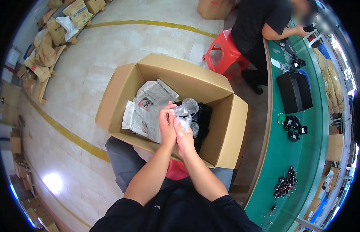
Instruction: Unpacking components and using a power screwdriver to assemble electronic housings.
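Observation:
My left hand (167,126) and my right hand (183,136) are pressed together over an open cardboard box (183,80). Both are closed on a crumpled clear plastic bag (185,123), which bulges out beside the right fingers; anything inside it is hidden. Just beyond the hands lies another clear plastic bag (188,106) in the box. Sheets of newspaper (152,98) fill the box's left part. Black plastic (203,120) lies along its right part, partly covered by the bags and my hands.
At right runs a green-topped workbench (288,150) with a black bin (294,92), several black parts (294,125) and a heap of small parts (286,182). Another person (253,27) sits on a red stool (225,52) beyond the box. Wrapped packages (44,54) line the far left.

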### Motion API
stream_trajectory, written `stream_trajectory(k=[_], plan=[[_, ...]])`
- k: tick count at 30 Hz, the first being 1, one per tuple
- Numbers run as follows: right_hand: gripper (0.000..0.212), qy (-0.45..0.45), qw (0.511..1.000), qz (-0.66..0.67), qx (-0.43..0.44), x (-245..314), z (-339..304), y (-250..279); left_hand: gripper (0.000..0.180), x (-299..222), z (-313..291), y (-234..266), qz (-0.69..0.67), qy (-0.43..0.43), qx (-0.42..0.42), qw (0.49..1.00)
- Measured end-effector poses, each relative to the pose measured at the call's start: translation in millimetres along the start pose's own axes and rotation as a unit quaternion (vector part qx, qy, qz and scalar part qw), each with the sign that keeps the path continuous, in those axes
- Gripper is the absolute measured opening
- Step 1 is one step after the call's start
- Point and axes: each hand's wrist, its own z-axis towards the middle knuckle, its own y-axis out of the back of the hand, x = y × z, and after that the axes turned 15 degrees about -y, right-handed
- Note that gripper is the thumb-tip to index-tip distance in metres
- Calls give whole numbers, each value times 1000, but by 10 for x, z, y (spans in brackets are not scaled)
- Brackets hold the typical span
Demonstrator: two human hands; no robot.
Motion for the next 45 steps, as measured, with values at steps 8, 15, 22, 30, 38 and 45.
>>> stream_trajectory(k=[8,15,22,30,38,45], plan=[[17,109,992,22,-61,-49,441,118,5,78,179,89,114,-152,59,980],[23,34,832,-531,-157,584,1236,1246,10,156,614,855,-23,61,-12,998],[72,-152,539,-802,-208,41,1503,1589,9,85,570,1262,-46,122,-44,990],[32,-121,538,-771,-319,-336,1640,1832,9,45,670,1180,-93,152,-45,983],[28,58,561,-818,-116,229,1125,465,11,-74,526,511,6,41,9,999],[44,146,658,-735,-69,347,420,72,12,159,290,220,282,-11,95,954]])
